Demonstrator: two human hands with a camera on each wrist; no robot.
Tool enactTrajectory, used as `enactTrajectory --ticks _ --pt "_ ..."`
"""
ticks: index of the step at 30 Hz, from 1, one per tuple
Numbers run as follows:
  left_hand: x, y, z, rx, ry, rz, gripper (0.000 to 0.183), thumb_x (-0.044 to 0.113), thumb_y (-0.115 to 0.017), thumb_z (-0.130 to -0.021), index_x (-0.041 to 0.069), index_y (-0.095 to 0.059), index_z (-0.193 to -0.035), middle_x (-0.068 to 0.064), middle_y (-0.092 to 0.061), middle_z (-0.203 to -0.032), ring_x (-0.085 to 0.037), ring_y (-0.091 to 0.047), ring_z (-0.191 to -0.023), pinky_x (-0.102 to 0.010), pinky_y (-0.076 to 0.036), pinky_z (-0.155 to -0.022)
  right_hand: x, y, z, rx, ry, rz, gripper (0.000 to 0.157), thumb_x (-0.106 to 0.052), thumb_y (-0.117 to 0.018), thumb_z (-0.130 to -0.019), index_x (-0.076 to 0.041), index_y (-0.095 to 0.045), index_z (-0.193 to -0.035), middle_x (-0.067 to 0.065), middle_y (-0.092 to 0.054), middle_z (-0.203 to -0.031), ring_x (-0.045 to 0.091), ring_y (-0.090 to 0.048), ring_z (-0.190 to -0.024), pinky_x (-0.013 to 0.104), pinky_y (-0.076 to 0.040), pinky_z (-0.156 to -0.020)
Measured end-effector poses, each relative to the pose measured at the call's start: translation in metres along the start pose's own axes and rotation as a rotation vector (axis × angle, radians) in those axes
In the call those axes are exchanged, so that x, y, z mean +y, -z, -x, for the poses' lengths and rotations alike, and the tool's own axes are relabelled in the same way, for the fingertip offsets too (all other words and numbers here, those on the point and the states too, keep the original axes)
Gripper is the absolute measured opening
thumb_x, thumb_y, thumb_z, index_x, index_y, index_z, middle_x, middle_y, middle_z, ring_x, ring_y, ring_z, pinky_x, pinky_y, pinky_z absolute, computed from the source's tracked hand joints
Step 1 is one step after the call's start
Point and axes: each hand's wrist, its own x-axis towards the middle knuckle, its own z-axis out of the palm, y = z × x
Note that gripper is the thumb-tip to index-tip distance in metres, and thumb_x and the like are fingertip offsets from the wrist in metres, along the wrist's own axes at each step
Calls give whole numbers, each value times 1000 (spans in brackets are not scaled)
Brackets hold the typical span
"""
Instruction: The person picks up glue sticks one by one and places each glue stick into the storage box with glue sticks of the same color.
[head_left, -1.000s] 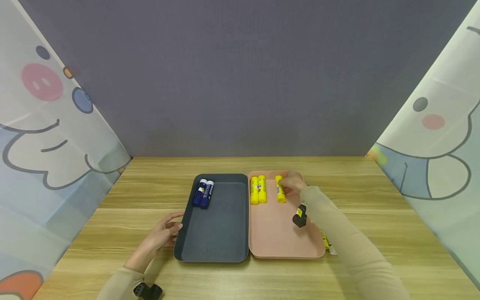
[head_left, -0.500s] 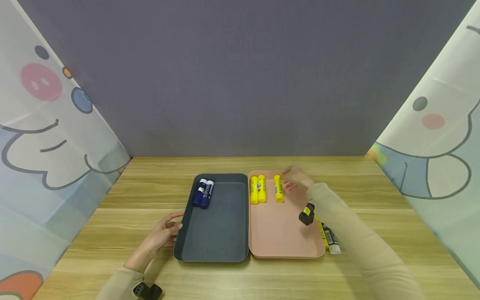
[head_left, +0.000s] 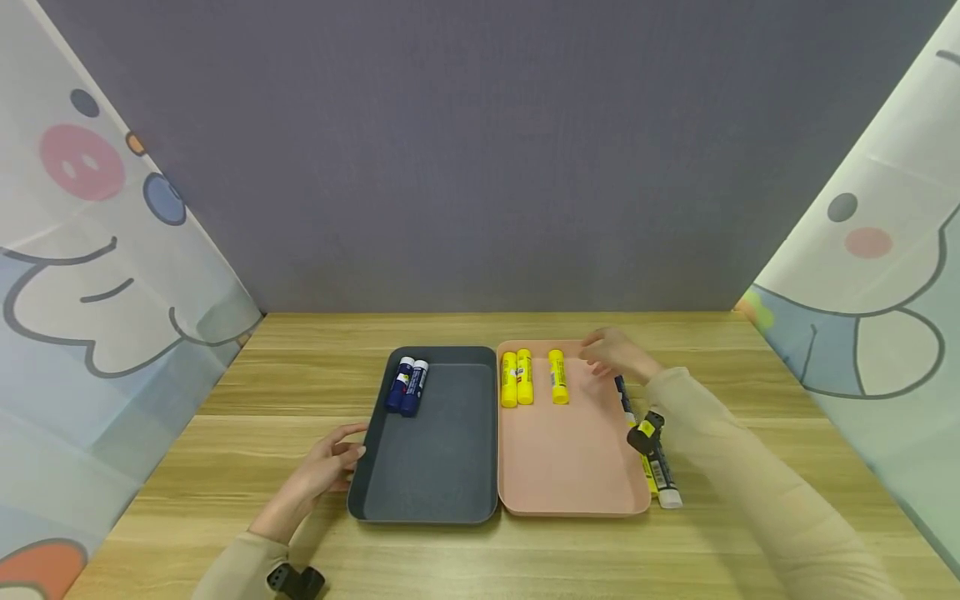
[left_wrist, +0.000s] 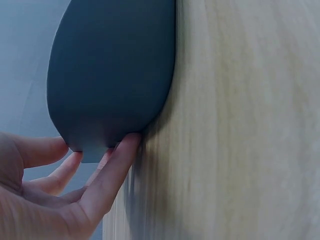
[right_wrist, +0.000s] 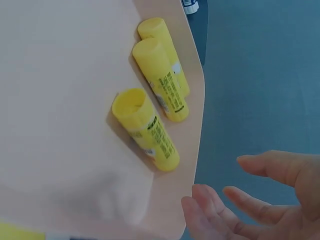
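Observation:
My left hand (head_left: 322,467) touches the left side of a dark grey tray (head_left: 435,475); in the left wrist view its thumb lies at the rim and straight fingers rest against the outer wall. Two navy glue sticks (head_left: 408,390) with white caps lie side by side in that tray. In the adjoining pink tray (head_left: 562,475) are two yellow glue sticks (head_left: 517,379) close together and another yellow glue stick (head_left: 558,377) slightly apart on their right. My right hand (head_left: 617,354) hovers over the pink tray's back right corner, fingers loose and holding nothing.
Along the pink tray's right side, on the wooden table (head_left: 750,400), lie a yellow glue stick (head_left: 647,475), a dark tube with a white cap (head_left: 663,477) and a navy stick (head_left: 622,393). A grey panel (head_left: 480,167) rises behind the table.
My right hand has let go of the third yellow glue stick and drawn away to the right. That stick lies slightly further left. The left hand has stayed in place.

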Motion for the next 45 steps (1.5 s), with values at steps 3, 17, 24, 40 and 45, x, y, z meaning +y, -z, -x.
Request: enactTrajectory --ticks 3,17,24,40,45 --pt "0 0 0 2 1 -4 46 7 -46 -90 -2 -31 -133 -22 -51 -109 -20 -58 -77 -38 -50 -63 3 4 4 5 -8 3 46 -15 -47 -90 9 -36 -127 31 -48 -112 34 -56 -85 43 -48 -76" --pt "2 0 1 0 3 -18 45 6 -45 -91 -2 -30 -133 -23 -50 -110 -21 -58 -78 -38 -50 -63 18 22 27 24 14 61 52 -18 -49 -88 15 -33 -126 29 -56 -99 25 -58 -72 43 -49 -74" --pt "3 -1 2 15 10 -13 44 5 -44 -91 -2 -31 -132 -23 -50 -110 -21 -58 -78 -37 -50 -62 30 27 37 28 15 82 50 -17 -48 -89 17 -34 -124 9 -56 -72 11 -51 -57 35 -50 -62" --pt "2 0 2 -6 5 -11 46 7 -45 -91 -2 -30 -133 -23 -51 -110 -21 -58 -78 -38 -50 -63 54 27 60 56 39 138 44 -10 -48 -85 18 -40 -118 8 -52 -62 12 -46 -50 35 -49 -54" --pt "2 0 1 -9 4 -5 46 7 -45 -91 -2 -30 -133 -23 -51 -110 -21 -58 -79 -38 -50 -63 60 24 67 49 18 153 44 -8 -50 -84 18 -40 -117 7 -51 -60 12 -46 -50 34 -49 -54"
